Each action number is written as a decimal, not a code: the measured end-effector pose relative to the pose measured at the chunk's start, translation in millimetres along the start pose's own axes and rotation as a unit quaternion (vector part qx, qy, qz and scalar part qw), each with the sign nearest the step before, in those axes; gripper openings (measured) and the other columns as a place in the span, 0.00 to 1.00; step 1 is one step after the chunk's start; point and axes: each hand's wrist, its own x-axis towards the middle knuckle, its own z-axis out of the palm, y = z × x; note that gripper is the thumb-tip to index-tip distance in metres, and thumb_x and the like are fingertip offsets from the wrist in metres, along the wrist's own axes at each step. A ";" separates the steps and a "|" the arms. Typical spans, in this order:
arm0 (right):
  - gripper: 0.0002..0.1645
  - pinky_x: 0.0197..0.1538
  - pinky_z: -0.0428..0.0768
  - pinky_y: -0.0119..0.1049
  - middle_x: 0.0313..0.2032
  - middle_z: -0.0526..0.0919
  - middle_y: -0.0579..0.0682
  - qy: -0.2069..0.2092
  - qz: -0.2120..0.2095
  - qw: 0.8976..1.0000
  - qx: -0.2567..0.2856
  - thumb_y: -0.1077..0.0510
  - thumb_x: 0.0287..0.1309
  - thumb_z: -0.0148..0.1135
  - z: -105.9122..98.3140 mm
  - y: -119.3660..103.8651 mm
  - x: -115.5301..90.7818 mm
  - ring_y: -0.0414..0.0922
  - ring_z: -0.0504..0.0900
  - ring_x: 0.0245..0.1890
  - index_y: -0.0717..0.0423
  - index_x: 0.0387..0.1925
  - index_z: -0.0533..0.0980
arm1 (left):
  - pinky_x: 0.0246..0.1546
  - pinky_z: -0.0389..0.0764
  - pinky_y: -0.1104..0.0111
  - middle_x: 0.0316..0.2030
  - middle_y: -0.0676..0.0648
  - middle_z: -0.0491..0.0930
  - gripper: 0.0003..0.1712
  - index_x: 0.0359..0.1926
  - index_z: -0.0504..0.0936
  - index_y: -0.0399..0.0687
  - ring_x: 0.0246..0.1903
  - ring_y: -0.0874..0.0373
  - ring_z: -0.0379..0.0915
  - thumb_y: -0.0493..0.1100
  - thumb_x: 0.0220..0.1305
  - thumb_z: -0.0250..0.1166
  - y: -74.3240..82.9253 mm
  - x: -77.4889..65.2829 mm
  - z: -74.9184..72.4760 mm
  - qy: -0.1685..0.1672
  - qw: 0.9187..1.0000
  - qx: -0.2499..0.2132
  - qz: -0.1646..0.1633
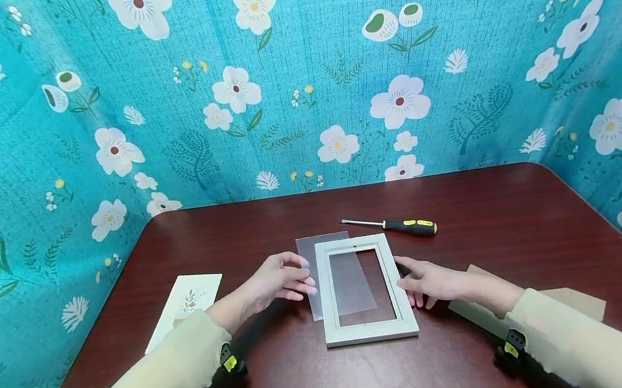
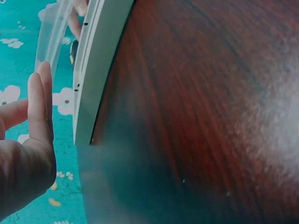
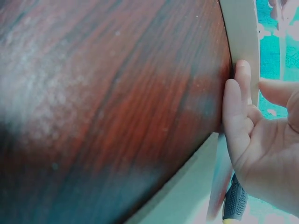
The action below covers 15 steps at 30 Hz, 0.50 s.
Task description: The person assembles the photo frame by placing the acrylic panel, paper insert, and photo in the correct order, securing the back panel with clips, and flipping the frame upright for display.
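Note:
A white picture frame (image 1: 327,297) lies on the table between the hands, its opening showing the dark wood. My left hand (image 1: 281,280) pinches the left edge of a clear plastic sheet (image 1: 353,287). In the left wrist view, the sheet (image 2: 52,37) slants above the frame (image 2: 105,60), and the left fingertips overlap its lower end. On the frame's right side, my right hand (image 1: 431,280) holds the bar. The right wrist view shows the fingers along the frame's outer side (image 3: 240,32) and the thumb at its upper edge.
A flathead screwdriver (image 1: 412,226) with a black and yellow handle lies behind the frame. To the left, a white card (image 1: 200,290) with a plant print lies partly under the left sleeve. Tan board pieces (image 1: 575,300) lie beneath the right forearm. A floral curtain (image 1: 297,91) surrounds the table.

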 end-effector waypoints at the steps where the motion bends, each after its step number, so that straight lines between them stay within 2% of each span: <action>1: 0.38 0.23 0.75 0.39 0.21 0.76 0.52 0.001 0.002 1.000 0.001 0.60 0.72 0.48 0.3 0.0 -0.3 0.44 0.73 0.20 0.71 0.71 0.41 | 0.29 0.83 0.66 0.34 0.39 0.84 0.17 0.55 0.66 0.31 0.33 0.50 0.85 0.34 0.70 0.56 -1.0 1.1 1.2 -0.002 1.000 0.000 -0.001; 6: 0.39 0.23 0.75 0.40 0.21 0.76 0.52 0.001 -0.001 1.000 0.005 0.60 0.72 0.49 0.6 1.6 -0.3 0.44 0.73 0.20 0.71 0.71 0.41 | 0.29 0.83 0.65 0.33 0.39 0.84 0.13 0.52 0.68 0.33 0.33 0.49 0.85 0.35 0.70 0.56 -3.6 7.3 7.4 -0.012 1.000 -0.001 -0.008; 15: 0.38 0.23 0.75 0.38 0.21 0.76 0.51 0.002 -0.005 1.000 0.002 0.61 0.72 0.49 -0.3 2.6 0.7 0.44 0.73 0.20 0.70 0.71 0.43 | 0.29 0.82 0.65 0.32 0.41 0.84 0.14 0.53 0.68 0.32 0.33 0.52 0.84 0.34 0.69 0.56 -3.1 15.0 20.7 -0.027 0.999 0.006 -0.018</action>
